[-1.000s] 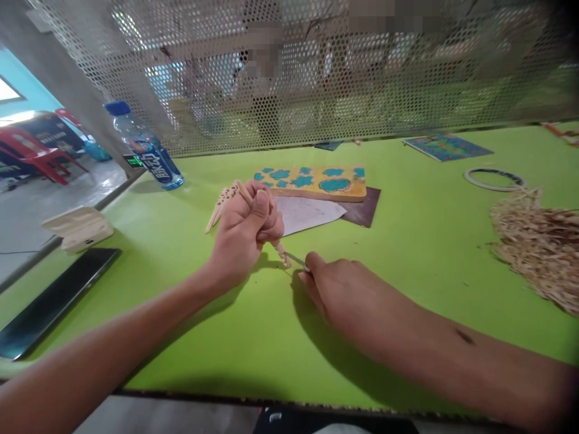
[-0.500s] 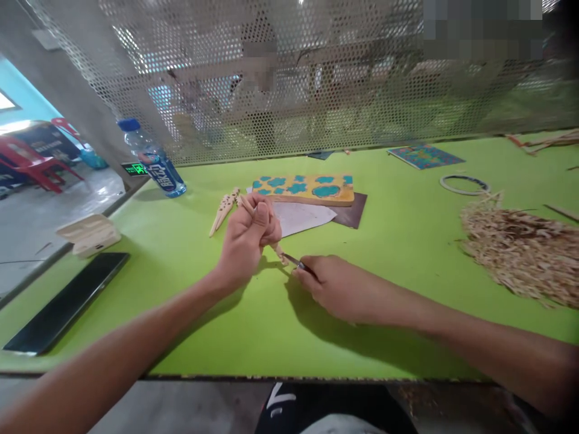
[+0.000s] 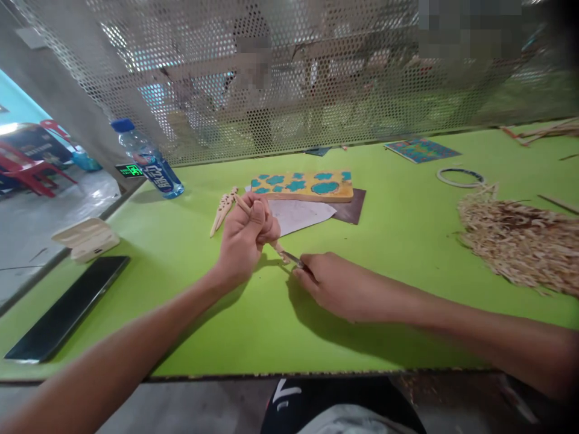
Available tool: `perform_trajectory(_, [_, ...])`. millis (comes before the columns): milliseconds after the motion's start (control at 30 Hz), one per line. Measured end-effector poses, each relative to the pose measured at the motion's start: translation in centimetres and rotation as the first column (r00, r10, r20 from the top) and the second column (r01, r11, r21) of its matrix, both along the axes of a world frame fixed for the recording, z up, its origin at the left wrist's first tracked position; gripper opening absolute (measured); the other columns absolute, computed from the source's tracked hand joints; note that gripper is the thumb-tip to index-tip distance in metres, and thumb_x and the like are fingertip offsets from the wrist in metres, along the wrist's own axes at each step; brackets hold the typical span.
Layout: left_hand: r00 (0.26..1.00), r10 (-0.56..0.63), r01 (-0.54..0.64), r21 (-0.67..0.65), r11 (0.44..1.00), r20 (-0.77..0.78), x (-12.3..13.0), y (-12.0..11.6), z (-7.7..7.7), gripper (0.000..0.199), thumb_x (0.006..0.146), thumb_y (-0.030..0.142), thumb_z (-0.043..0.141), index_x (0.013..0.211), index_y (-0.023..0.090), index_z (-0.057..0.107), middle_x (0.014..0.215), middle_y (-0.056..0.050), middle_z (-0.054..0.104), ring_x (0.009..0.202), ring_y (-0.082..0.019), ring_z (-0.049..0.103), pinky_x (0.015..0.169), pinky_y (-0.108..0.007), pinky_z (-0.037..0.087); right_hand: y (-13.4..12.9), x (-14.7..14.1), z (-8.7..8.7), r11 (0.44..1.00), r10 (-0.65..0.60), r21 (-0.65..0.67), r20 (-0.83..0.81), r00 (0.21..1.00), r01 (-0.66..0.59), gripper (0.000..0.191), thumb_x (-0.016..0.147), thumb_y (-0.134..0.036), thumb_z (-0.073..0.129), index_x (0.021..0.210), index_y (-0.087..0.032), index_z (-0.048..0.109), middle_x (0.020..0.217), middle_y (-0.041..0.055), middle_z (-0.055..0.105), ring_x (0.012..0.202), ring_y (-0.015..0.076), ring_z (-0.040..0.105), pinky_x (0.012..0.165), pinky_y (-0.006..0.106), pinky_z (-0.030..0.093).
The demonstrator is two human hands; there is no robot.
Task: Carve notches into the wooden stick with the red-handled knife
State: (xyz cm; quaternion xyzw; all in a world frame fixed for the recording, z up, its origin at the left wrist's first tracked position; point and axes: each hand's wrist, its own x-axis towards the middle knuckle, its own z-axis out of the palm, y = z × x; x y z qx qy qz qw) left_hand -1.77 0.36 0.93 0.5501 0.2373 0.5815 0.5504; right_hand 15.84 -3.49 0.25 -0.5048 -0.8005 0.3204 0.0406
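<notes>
My left hand [image 3: 246,238] is closed around a slim carved wooden piece [image 3: 277,247], whose pale tip pokes out below the fist. Just beyond the fingers is a notched, pale wood shape [image 3: 221,212]; I cannot tell whether it joins the same piece. My right hand [image 3: 328,286] pinches a small carving knife [image 3: 295,260] by its dark handle. The metal blade reaches the lower tip of the wood. Most of the knife handle is hidden by my fingers.
On the green table lie a teal-blotched yellow board [image 3: 302,187], white paper [image 3: 298,216], a dark sheet [image 3: 353,206], a heap of wood shavings [image 3: 518,244], a ring [image 3: 460,176], a water bottle [image 3: 154,166] and a black tablet [image 3: 67,307]. A perforated metal screen [image 3: 289,78] stands behind.
The view has tilted and shifted, bringing more of the table's near edge and my lap into sight. Both hands keep their hold, and the knife stays at the wood's tip.
</notes>
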Motion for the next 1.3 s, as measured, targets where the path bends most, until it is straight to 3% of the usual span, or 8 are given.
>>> perform_trajectory(100, [1.000,-0.017,0.017,-0.002,1.000,-0.001,-0.2,0.2,0.1,0.030,0.094,0.039,0.070,0.083,0.020,0.049,0.057,0.009,0.031,0.048,-0.007,0.029,0.053,-0.024,0.029,0.2,0.2,0.4,0.995,0.005,-0.100,-0.048,0.999,-0.010,0.037,0.106,-0.036,0.034,0.091,-0.017,0.062,0.076,0.0100,0.072,0.055,0.0166,0.061,0.052,0.028,0.034])
perform_trajectory(233, [1.000,-0.002,0.002,0.002,1.000,-0.018,-0.3,-0.1,0.3,0.031,0.094,0.039,0.069,0.080,0.020,0.049,0.058,0.008,0.033,0.048,-0.007,0.030,0.054,-0.024,0.029,-1.0,-0.4,0.7,0.974,0.024,0.217,0.196,0.980,-0.067,0.026,0.103,-0.022,0.037,0.104,-0.014,0.062,0.078,0.0123,0.071,0.063,0.0228,0.066,0.056,0.031,0.037])
perform_trajectory(367, [1.000,0.031,-0.031,0.008,1.000,-0.008,0.0,-0.5,0.3,0.029,0.095,0.037,0.068,0.081,0.019,0.050,0.059,0.008,0.033,0.049,-0.007,0.031,0.055,-0.025,0.030,-1.9,-1.2,0.7,0.951,0.024,0.273,0.399,0.917,-0.144,0.031,0.092,0.000,0.040,0.116,-0.010,0.057,0.078,0.0126,0.070,0.069,0.0263,0.071,0.057,0.031,0.039])
perform_trajectory(533, [0.999,0.030,-0.031,0.031,0.999,0.012,0.0,-0.6,0.0,0.029,0.095,0.037,0.069,0.081,0.019,0.050,0.059,0.008,0.033,0.049,-0.006,0.030,0.054,-0.024,0.031,-1.2,-0.7,0.0,0.942,0.090,0.301,0.204,0.975,-0.150,0.021,0.099,-0.013,0.040,0.101,-0.013,0.060,0.070,0.0093,0.067,0.057,0.0212,0.063,0.053,0.031,0.031])
perform_trajectory(800, [1.000,-0.012,0.013,0.061,0.998,-0.012,-0.1,-0.4,-0.2,0.026,0.099,0.036,0.063,0.083,0.019,0.050,0.060,0.008,0.033,0.049,-0.006,0.031,0.053,-0.023,0.030,0.3,0.4,1.0,0.981,0.052,-0.184,-0.052,0.997,-0.061,0.040,0.107,-0.036,0.028,0.093,-0.017,0.060,0.072,0.0092,0.071,0.044,0.0153,0.059,0.050,0.028,0.036])
perform_trajectory(1000, [0.999,0.022,-0.022,0.031,0.999,-0.024,0.0,-0.8,0.1,0.028,0.097,0.037,0.066,0.082,0.019,0.050,0.060,0.008,0.033,0.050,-0.006,0.032,0.055,-0.023,0.032,-1.3,-0.9,0.9,0.952,0.033,0.281,0.310,0.950,-0.124,0.023,0.101,-0.010,0.038,0.107,-0.011,0.060,0.076,0.0138,0.071,0.068,0.0267,0.072,0.055,0.031,0.039])
perform_trajectory(1100, [0.999,0.037,-0.037,0.022,0.999,-0.017,0.2,-1.0,0.2,0.030,0.094,0.038,0.070,0.081,0.019,0.050,0.059,0.008,0.034,0.049,-0.007,0.032,0.054,-0.024,0.032,-1.7,-1.3,0.5,0.950,0.049,0.269,0.372,0.927,-0.159,0.028,0.096,-0.001,0.037,0.114,-0.008,0.058,0.078,0.0134,0.071,0.069,0.0258,0.072,0.054,0.031,0.038])
perform_trajectory(1300, [0.997,0.075,-0.075,0.041,0.996,0.010,0.2,-1.1,0.0,0.028,0.097,0.036,0.066,0.082,0.019,0.050,0.061,0.007,0.036,0.050,-0.007,0.032,0.056,-0.025,0.031,-0.7,-0.1,0.5,0.973,0.084,0.209,0.083,0.993,-0.100,0.030,0.105,-0.026,0.036,0.094,-0.014,0.062,0.076,0.0121,0.070,0.058,0.0192,0.062,0.055,0.031,0.035])
